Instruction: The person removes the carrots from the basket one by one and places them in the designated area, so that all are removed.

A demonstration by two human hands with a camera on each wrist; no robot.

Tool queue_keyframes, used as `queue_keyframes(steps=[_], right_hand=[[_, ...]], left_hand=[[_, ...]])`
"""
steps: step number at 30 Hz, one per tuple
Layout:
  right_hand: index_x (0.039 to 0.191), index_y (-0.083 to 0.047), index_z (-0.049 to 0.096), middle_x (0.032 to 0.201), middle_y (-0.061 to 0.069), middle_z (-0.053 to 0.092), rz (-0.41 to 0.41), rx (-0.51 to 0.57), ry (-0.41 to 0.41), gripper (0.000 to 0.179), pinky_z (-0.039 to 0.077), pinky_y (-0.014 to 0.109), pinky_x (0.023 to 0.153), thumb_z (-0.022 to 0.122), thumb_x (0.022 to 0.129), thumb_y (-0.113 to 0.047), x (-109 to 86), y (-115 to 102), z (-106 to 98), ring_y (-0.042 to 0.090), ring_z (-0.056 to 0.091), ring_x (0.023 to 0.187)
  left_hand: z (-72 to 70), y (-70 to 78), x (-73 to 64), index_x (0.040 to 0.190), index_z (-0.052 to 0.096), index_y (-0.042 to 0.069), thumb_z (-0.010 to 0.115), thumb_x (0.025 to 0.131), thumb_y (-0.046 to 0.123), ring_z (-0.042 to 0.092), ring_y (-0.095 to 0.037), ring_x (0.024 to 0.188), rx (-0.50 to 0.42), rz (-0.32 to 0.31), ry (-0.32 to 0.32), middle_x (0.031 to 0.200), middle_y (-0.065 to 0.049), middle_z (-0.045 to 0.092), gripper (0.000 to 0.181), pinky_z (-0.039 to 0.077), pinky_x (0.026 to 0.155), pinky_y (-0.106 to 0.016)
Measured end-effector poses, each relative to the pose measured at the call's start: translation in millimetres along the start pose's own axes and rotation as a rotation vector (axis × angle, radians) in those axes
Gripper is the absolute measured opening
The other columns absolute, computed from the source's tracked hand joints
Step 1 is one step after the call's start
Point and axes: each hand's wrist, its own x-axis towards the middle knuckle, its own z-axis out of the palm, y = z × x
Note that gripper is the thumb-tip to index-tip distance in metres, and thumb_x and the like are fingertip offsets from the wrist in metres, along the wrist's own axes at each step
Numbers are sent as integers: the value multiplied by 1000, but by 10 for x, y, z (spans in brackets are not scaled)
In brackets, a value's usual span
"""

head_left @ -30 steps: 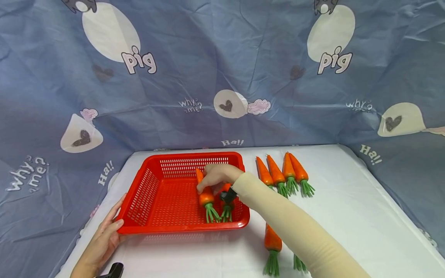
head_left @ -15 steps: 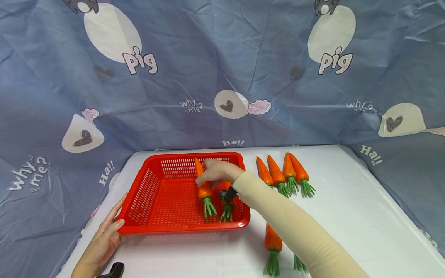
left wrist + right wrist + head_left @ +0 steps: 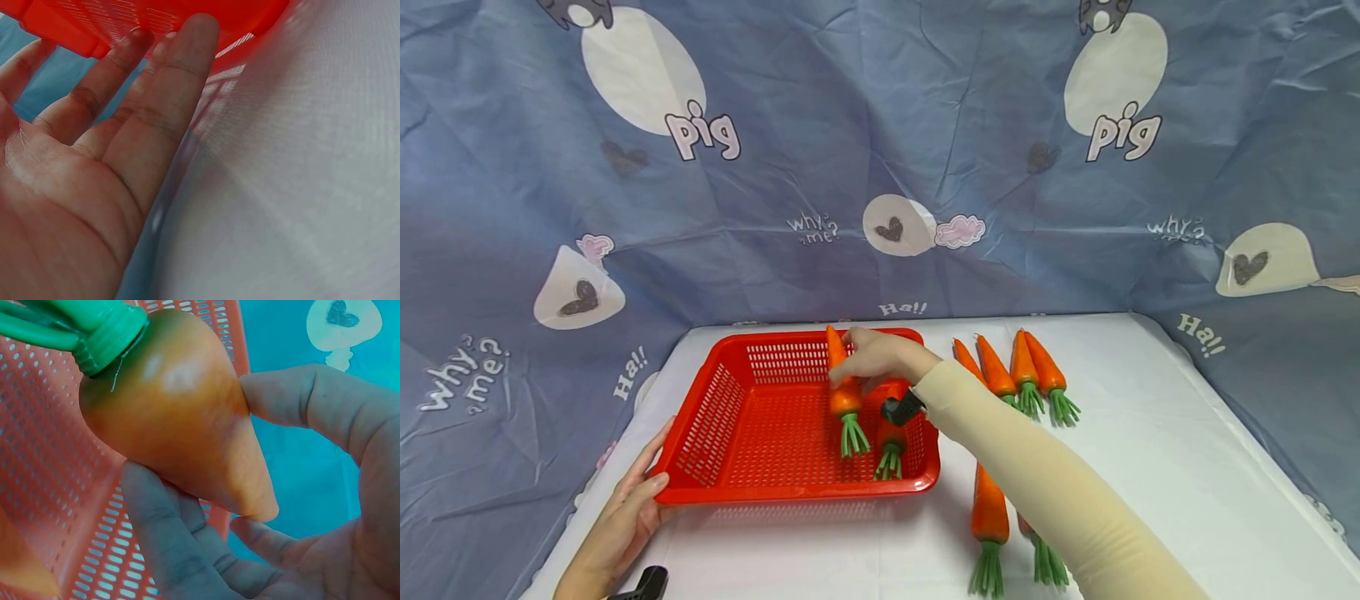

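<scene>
My right hand (image 3: 882, 357) grips an orange carrot (image 3: 846, 400) with a green top, over the right half of the red basket (image 3: 790, 493). In the right wrist view the thumb presses one side of this carrot (image 3: 181, 412) and the fingers touch the other. Its tip points to the back and its green top to the front. Beneath the wrist, a second carrot (image 3: 891, 433) lies inside the basket by the right wall, partly hidden. With straight fingers, my left hand (image 3: 625, 517) touches the basket's front left corner; in the left wrist view the fingertips meet the red plastic (image 3: 250, 15).
Several carrots (image 3: 1048, 377) lie in a row at the back right of the white table (image 3: 1187, 467). Nearer the front, two more carrots (image 3: 990, 508) are partly covered by the right sleeve (image 3: 1037, 475). A blue printed cloth (image 3: 1000, 275) hangs behind the table.
The held carrot has risen off the basket floor and moved slightly towards the back, with the right hand. The left hand and the basket stay in place.
</scene>
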Motion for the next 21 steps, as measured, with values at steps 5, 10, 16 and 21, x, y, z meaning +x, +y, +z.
queue_keyframes(steps=[5,10,16,21], right_hand=[[146,-3,34,107,8,55,-18,21,-10,75,59,38,81,73,84,-16,-22,19,-78,19,59,73],[145,-6,34,109,10,58,-19,52,-8,75,59,35,79,73,82,-15,-58,60,-151,18,63,72],[147,-9,33,120,11,53,-31,68,7,75,59,32,79,72,83,-16,-168,104,-260,19,63,78],[144,-9,35,126,14,51,-56,78,29,72,60,32,77,72,83,-17,-254,156,-345,18,61,74]], left_hand=[[-3,-1,0,163,6,29,29,107,10,58,0,125,-3,3,-3,149,21,39,63,56,93,-28],[7,5,-3,163,6,29,29,107,10,57,1,125,-7,1,-10,150,21,38,63,56,93,-28],[17,9,6,163,5,29,29,107,10,57,1,126,-6,2,-16,151,21,36,63,55,94,-27],[17,6,-1,163,5,29,28,108,10,55,2,127,-22,0,-24,151,21,36,63,54,95,-25]])
